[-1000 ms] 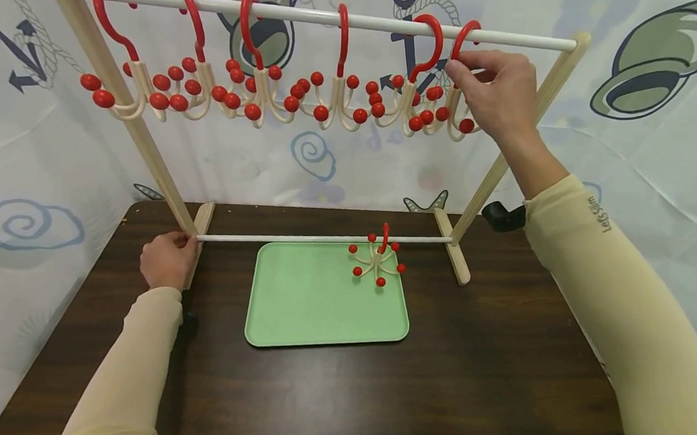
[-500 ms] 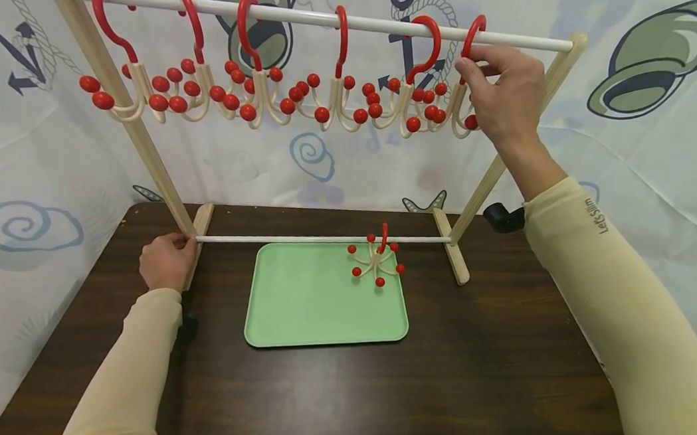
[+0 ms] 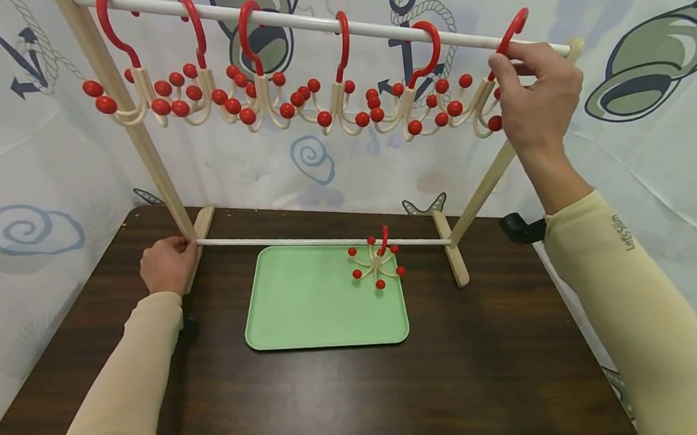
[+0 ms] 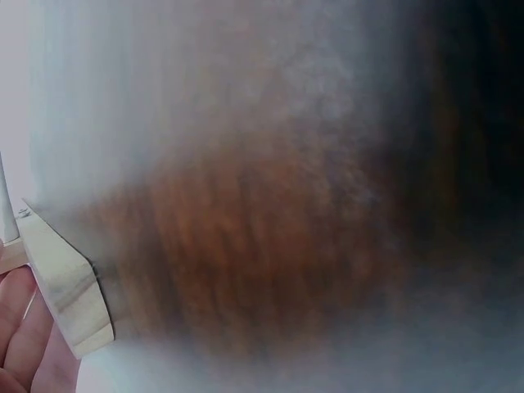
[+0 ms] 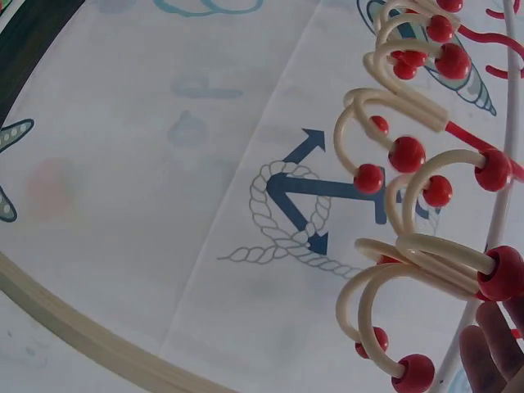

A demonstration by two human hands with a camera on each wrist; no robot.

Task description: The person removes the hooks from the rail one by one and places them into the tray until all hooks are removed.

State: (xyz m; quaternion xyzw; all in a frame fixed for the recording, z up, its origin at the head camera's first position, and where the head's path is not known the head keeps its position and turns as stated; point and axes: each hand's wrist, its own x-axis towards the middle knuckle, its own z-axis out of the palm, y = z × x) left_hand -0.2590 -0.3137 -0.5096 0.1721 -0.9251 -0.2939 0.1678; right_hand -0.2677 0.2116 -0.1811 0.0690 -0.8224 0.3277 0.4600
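My right hand [image 3: 541, 92] pinches the red hook of the rightmost multi-arm hanger [image 3: 482, 106], near the right end of the rack's white top rod [image 3: 373, 26]. This hanger tilts, with cream arms ending in red balls; in the right wrist view the same hanger [image 5: 422, 266] shows beside my fingertips. Several like hangers [image 3: 262, 93] hang to its left along the rod. At the rack's lower left corner my left hand [image 3: 168, 265] grips the wooden foot [image 3: 203, 223]. One more hanger [image 3: 377, 262] stands on the green tray [image 3: 324, 312], hook upward.
The rack's right wooden post [image 3: 484, 182] rises from its foot [image 3: 452, 251], and a lower white rod [image 3: 278, 241] crosses behind the tray. A dark brown table [image 3: 348, 404] lies beneath. Patterned cloth [image 3: 231, 165] covers the back and sides.
My right hand has slid the rightmost hanger to the right along the top rod, widening the gap from its neighbour, and it now tilts more. The left hand stays on the rack's foot.
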